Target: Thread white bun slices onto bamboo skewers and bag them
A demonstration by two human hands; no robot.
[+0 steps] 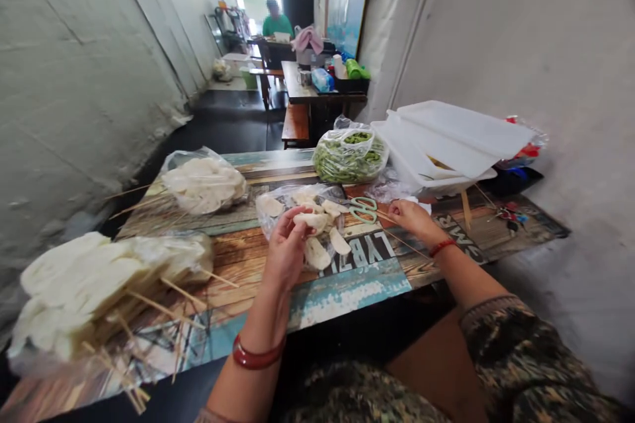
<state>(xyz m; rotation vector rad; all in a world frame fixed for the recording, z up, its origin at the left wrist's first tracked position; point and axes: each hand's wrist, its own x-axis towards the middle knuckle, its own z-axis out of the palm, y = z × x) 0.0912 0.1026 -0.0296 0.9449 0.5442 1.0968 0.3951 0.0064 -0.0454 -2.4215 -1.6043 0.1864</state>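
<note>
Left hand point(289, 238): pinching a pale oval slice point(311, 219) between thumb and fingers, just above the middle of the bench point(243, 244).
Right hand point(413, 218): drawn together at the fingertips, apparently pinching a thin bamboo skewer point(383, 215), right of the slice and apart from it.
Pinched slice: could crack or slip if squeezed hard, judging by the thin look; would probably drop onto the loose slices point(317, 254) below.
Bamboo skewer: could prick the left fingertips if swung across, seemingly aimed leftward, with a tip too small to make out.
Scissors point(364, 209): lying between both hands, pale green loops rightward; could catch the skewer if passed low.
Clear bag point(270, 205): lying under the loose slices; could scatter them if snagged.
Skewered stack point(79, 291): bristling with sticks point(163, 308), some at or past the near edge; could topple if brushed by the left forearm.
Near edge: running beneath both forearms, showing no raised rim.
Far side: hemmed in by a bag of pale slices point(203, 182) left, a bag of green pieces point(350, 155) centre, a white tub point(421, 172) right.
Open room: best along the near teal strip point(327, 304), and between skewered stack and left hand.
</note>
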